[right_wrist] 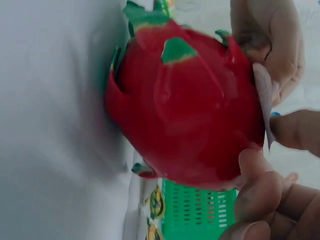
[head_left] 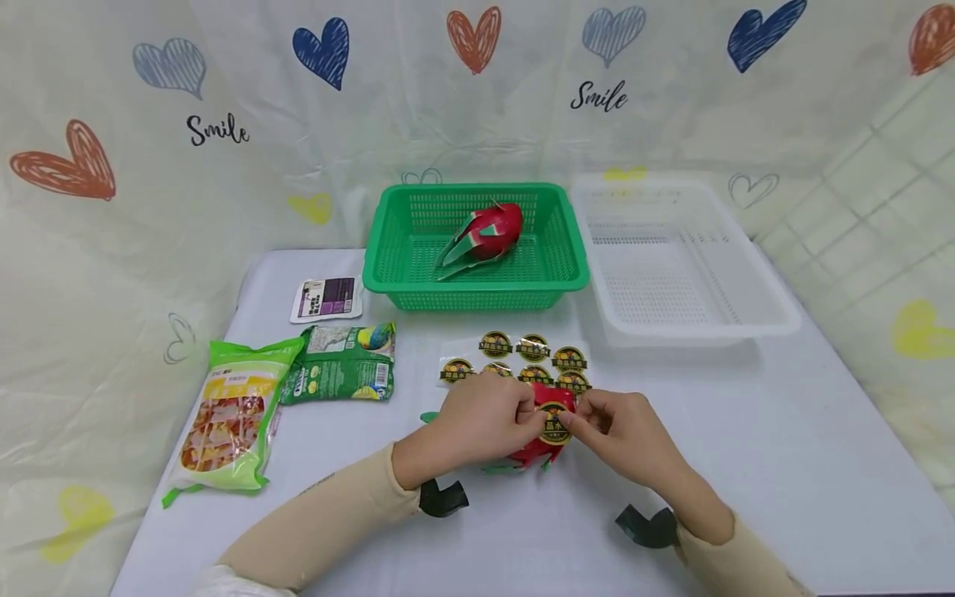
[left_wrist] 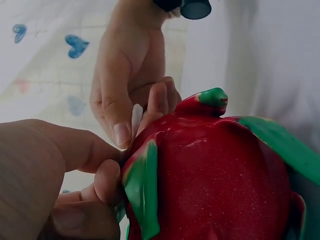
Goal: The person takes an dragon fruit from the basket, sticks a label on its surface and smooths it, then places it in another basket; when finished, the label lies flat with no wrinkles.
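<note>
A red dragon fruit [head_left: 531,452] with green-tipped scales lies on the table under both hands. On its side is a round black-and-gold sticker [head_left: 554,424], its pale edge [right_wrist: 263,90] standing slightly off the skin in the right wrist view. My left hand [head_left: 481,421] pinches the sticker's left edge with curled fingers, thumb against it. At the opposite edge my right hand [head_left: 625,433] pinches the sticker between thumb and index finger, its other fingers by the fruit. Behind the fruit lies a sheet of similar stickers [head_left: 533,348], partly covered by the left hand.
A green basket [head_left: 477,294] at the back holds another dragon fruit [head_left: 498,232]. Right of it stands a white basket [head_left: 686,327]. On the left lie a green-and-yellow food bag [head_left: 227,423], a dark green packet [head_left: 343,365] and a small white-and-purple packet [head_left: 327,299].
</note>
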Demonstrator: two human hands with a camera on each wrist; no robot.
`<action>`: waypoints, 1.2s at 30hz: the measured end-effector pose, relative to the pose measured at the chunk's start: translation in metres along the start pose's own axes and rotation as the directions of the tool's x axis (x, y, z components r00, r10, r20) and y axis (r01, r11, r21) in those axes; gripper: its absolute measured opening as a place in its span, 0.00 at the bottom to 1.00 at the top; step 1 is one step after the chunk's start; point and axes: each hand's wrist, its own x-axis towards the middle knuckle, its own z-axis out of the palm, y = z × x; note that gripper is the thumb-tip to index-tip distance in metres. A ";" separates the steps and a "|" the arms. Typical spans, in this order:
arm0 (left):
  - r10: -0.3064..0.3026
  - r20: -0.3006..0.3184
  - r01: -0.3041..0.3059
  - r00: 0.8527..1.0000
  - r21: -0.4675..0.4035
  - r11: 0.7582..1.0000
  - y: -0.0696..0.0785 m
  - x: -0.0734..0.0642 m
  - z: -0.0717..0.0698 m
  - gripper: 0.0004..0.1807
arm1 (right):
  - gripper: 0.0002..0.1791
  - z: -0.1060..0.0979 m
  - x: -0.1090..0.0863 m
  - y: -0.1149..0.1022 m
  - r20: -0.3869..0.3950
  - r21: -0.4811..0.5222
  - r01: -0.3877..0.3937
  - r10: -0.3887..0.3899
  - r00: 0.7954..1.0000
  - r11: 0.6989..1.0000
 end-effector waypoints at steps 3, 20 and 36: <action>0.001 -0.017 -0.001 1.000 0.027 1.000 0.000 0.001 0.001 0.29 | 0.20 0.000 0.004 -0.001 -0.028 -0.079 -0.022 0.020 0.999 0.997; 0.022 -0.064 -0.014 0.998 0.118 0.993 0.000 -0.001 0.008 0.32 | 0.22 -0.002 0.007 0.010 0.114 0.055 -0.020 0.014 0.993 0.998; 0.113 -0.011 -0.112 0.994 0.041 0.993 -0.011 -0.003 0.007 0.29 | 0.18 -0.008 0.007 0.032 0.209 0.182 0.105 -0.143 0.967 0.978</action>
